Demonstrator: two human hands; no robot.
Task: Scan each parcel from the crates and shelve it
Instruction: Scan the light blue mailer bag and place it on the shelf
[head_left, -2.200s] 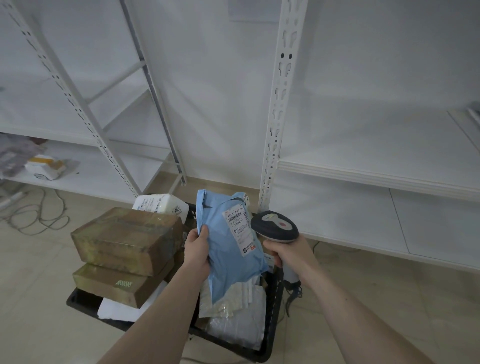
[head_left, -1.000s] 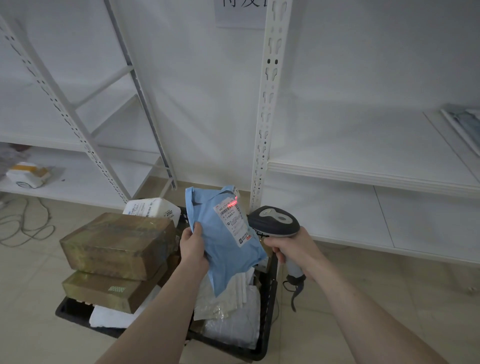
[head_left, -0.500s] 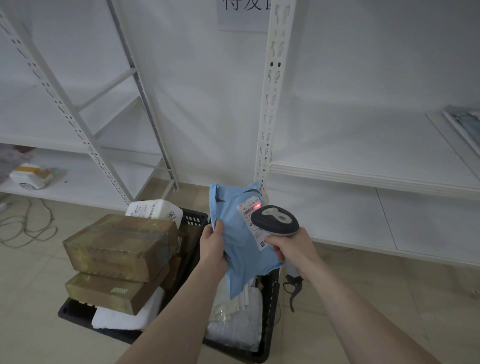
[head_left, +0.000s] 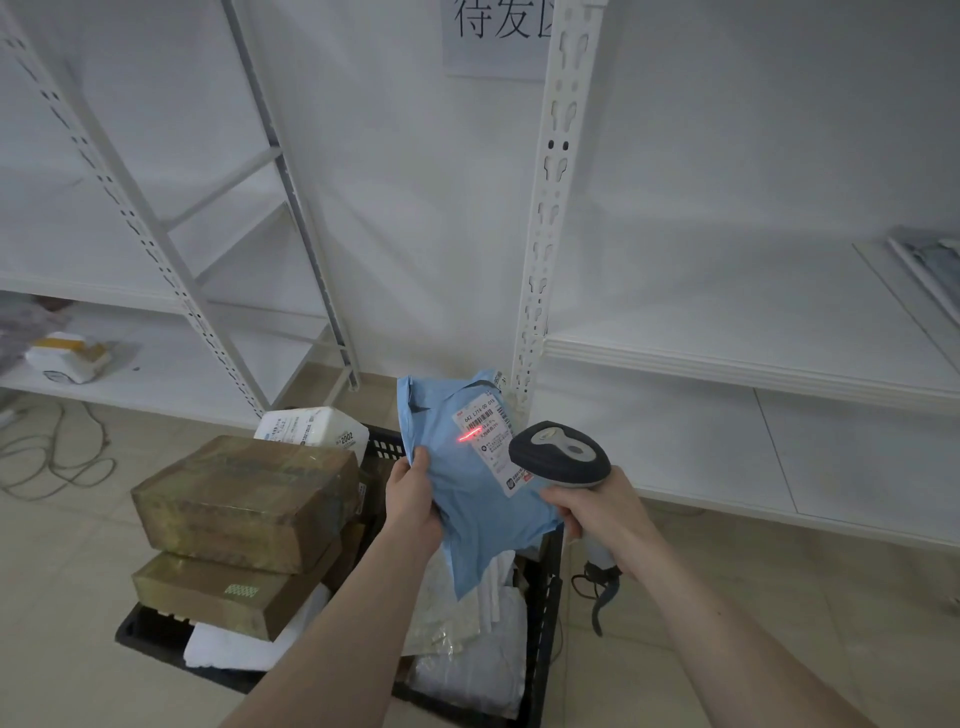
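Pinching the blue parcel (head_left: 467, 499) by its edge in my left hand (head_left: 413, 501), above the black crate (head_left: 543, 623); my right hand (head_left: 605, 514) is clenched round the scanner (head_left: 561, 454), its red line across the label (head_left: 491, 444); the soft bag could sag or wrinkle, so the read may fail; my thin grip might slip.
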